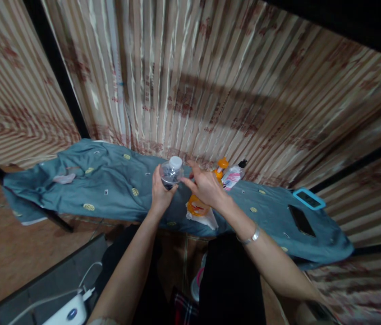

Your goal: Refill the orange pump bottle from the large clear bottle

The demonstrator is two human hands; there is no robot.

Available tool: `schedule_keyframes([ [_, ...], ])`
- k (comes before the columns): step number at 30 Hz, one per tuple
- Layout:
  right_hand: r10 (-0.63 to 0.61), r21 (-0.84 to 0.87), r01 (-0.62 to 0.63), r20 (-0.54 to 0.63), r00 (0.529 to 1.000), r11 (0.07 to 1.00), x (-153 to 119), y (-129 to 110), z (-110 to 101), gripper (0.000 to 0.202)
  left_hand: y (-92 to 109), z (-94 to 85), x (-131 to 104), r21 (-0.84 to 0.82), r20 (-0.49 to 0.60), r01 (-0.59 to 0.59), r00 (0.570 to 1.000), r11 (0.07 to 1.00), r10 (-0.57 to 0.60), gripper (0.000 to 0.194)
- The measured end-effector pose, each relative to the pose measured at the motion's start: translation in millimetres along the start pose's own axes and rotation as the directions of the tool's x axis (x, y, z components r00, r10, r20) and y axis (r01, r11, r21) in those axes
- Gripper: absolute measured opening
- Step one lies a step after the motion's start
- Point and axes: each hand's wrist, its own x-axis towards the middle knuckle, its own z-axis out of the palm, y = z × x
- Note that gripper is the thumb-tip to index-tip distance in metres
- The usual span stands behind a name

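My left hand [163, 192] is wrapped around a clear plastic bottle [170, 175] with a white cap [176, 162], held upright over the cloth. Just to its right is my right hand [208, 186], thumb and forefinger stretched apart toward the bottle, holding nothing that I can see. Below the right hand shows an orange container [197, 206] with a white tissue [207, 220] beneath it. Behind the hand stands an orange pump top [223, 162]; whether it belongs to that container is hidden. A clear pump bottle [234, 175] with a black head leans beside it.
A grey-green patterned cloth [109, 198] covers the narrow table. On its right lie a dark phone [301, 220] and a blue-framed device [309, 199]. A pale crumpled piece [64, 178] lies at left. A pleated curtain [163, 81] hangs behind; a white power bank [68, 311] with cables is lower left.
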Motion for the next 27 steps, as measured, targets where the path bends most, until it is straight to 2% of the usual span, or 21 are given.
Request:
schedule_keyframes([
  [3,0.031,0.129,-0.026,-0.042,0.999,0.991,-26.9,12.7,15.0,0.047,-0.9,1.6,3.5,-0.025,-0.019,0.043,0.999,0.999,-0.044,0.105],
  [6,0.11,0.249,-0.086,-0.082,0.991,0.965,-56.4,33.0,29.1,0.044,-2.1,5.2,6.5,-0.056,-0.017,0.096,0.995,0.994,-0.097,0.109],
  [12,0.314,0.393,-0.235,-0.151,0.937,0.889,-94.2,84.0,49.5,0.038,-4.4,12.4,7.8,-0.049,-0.039,0.147,0.988,0.988,-0.149,0.112],
  [16,0.394,0.442,-0.294,-0.154,0.906,0.848,-102.1,104.7,62.3,0.038,-4.8,11.5,5.0,-0.044,-0.023,0.113,0.993,0.993,-0.114,0.117],
  [22,0.461,0.468,-0.352,-0.141,0.876,0.811,-101.6,114.7,79.1,0.042,-0.2,6.7,-0.1,-0.019,-0.046,0.098,0.994,0.995,-0.099,0.123],
  [27,0.515,0.453,-0.419,-0.11,0.85,0.787,-95.9,126.4,103.2,0.045,7.6,-7.1,-4.0,0.081,-0.051,0.028,0.998,0.996,-0.024,0.124],
])
